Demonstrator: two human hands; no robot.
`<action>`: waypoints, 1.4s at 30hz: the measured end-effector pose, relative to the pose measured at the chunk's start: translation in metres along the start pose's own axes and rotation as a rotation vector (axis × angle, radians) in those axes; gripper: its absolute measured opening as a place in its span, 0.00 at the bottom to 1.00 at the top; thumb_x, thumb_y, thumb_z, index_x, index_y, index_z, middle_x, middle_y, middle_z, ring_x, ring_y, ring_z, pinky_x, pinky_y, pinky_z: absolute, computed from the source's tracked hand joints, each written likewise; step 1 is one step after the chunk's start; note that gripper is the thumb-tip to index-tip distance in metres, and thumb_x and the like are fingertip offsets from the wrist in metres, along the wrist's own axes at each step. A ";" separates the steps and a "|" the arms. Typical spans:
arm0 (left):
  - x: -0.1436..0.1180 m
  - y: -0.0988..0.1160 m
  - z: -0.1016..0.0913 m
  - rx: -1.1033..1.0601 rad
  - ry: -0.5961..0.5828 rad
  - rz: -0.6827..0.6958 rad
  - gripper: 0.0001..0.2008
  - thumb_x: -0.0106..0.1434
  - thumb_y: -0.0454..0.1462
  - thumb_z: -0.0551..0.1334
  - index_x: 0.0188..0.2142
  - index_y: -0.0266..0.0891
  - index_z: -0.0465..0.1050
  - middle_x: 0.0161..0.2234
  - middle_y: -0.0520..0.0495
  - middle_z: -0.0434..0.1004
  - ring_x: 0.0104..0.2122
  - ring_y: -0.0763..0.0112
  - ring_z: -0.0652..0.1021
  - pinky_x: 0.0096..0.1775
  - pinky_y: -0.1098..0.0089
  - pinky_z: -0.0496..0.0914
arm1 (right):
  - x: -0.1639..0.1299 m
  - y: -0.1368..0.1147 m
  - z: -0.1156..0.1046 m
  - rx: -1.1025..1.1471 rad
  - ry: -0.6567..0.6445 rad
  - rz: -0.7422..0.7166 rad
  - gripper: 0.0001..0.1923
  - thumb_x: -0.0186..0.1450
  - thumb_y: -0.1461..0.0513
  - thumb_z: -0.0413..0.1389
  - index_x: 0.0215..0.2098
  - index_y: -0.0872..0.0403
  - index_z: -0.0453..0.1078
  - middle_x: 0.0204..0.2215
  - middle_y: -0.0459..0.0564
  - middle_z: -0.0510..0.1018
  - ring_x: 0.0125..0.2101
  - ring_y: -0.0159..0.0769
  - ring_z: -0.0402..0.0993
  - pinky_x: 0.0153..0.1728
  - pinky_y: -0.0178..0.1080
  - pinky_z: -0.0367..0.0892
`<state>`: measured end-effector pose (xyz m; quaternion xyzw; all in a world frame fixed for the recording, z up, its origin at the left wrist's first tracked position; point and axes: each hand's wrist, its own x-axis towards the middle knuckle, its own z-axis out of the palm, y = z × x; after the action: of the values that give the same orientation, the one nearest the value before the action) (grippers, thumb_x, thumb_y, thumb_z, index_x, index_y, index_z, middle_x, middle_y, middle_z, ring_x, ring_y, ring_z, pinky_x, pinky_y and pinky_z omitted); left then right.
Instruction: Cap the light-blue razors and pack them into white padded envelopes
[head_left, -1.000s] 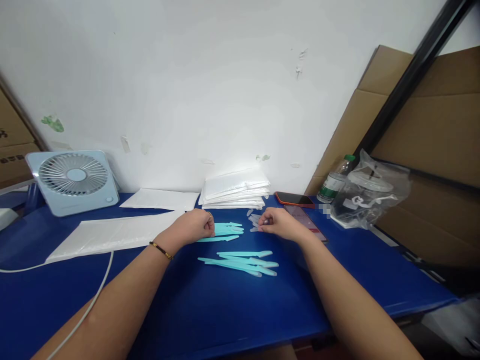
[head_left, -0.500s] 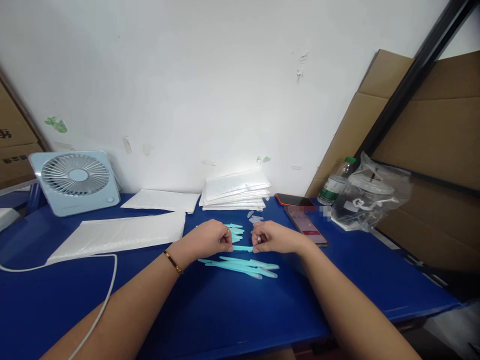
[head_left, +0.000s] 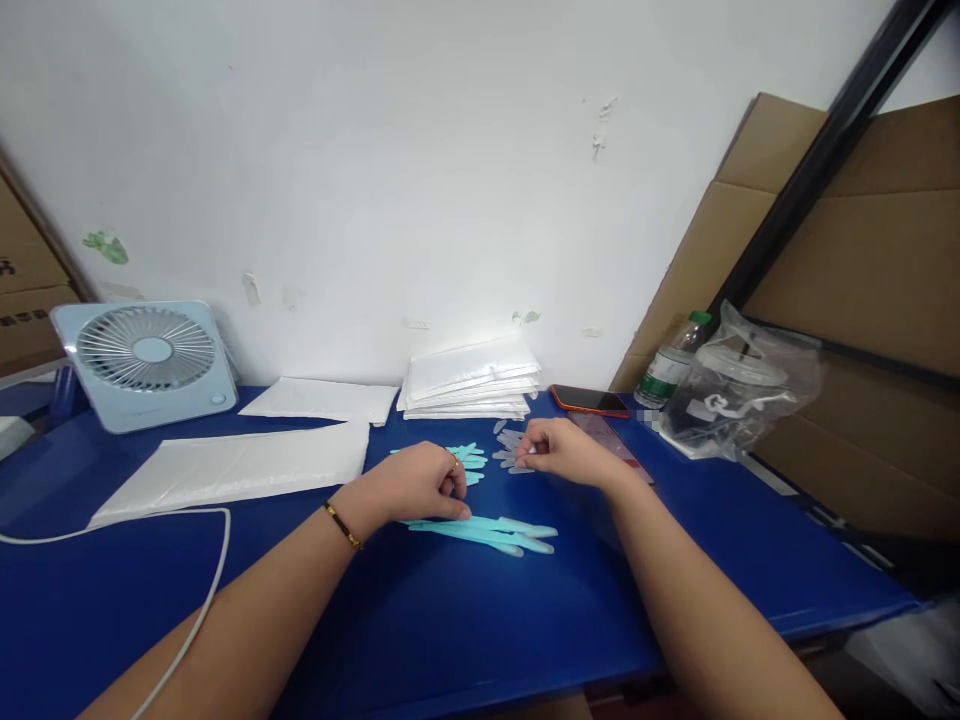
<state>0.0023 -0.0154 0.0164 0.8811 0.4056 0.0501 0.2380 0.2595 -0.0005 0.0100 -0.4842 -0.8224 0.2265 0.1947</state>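
Left hand: the left hand (head_left: 420, 485) is laid low on the blue tabletop (head_left: 450, 620). Its fingers (head_left: 454, 490) are curled in, and their tips are pressed on the near pile of blue sticks (head_left: 487, 532), so the pile is kept flat and together. Whether one stick is pinched cannot be told.

Right hand: the right hand (head_left: 562, 450) is held farther back. Its fingers (head_left: 529, 452) are bent down onto the small clear caps (head_left: 511, 452), as if one cap is being picked. A cap between the tips is too small to be seen.

Blue sticks: the near pile is found just under and to the right of the left fingers. A second bunch of blue sticks (head_left: 471, 456) is seen just behind the left fingers, between both hands.

Clear caps: they are kept in a little heap right at the right fingertips, so they are easy to reach.

Things behind: a stack of white bags (head_left: 472, 380) is set behind the hands by the wall, and a phone (head_left: 589, 399) is lying just behind the right fingers.

Things to the side: a flat white bag (head_left: 232, 468) and a small fan (head_left: 146, 362) are placed well left of the left fingers.
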 end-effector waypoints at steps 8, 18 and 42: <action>0.002 0.003 0.010 -0.038 -0.053 -0.037 0.10 0.53 0.44 0.59 0.25 0.42 0.73 0.25 0.52 0.76 0.23 0.73 0.71 0.22 0.74 0.59 | -0.001 -0.013 0.011 0.030 -0.438 -0.119 0.15 0.51 0.52 0.61 0.29 0.55 0.76 0.25 0.45 0.74 0.23 0.28 0.65 0.22 0.31 0.58; 0.001 0.008 0.007 -0.020 0.019 -0.066 0.10 0.54 0.43 0.56 0.27 0.42 0.73 0.25 0.52 0.75 0.23 0.74 0.70 0.22 0.75 0.57 | 0.001 -0.020 0.020 0.038 -0.215 -0.141 0.09 0.55 0.57 0.59 0.30 0.55 0.72 0.28 0.46 0.71 0.25 0.28 0.65 0.24 0.30 0.59; 0.002 0.010 0.010 0.102 0.069 -0.119 0.09 0.55 0.43 0.58 0.27 0.42 0.74 0.26 0.50 0.77 0.25 0.71 0.73 0.22 0.73 0.56 | 0.001 -0.010 0.017 -0.016 -0.254 -0.145 0.09 0.54 0.57 0.60 0.30 0.55 0.72 0.28 0.45 0.70 0.26 0.29 0.65 0.24 0.30 0.59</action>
<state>0.0136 -0.0232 0.0122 0.8642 0.4671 0.0453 0.1813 0.2425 -0.0068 0.0016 -0.3927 -0.8750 0.2646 0.1010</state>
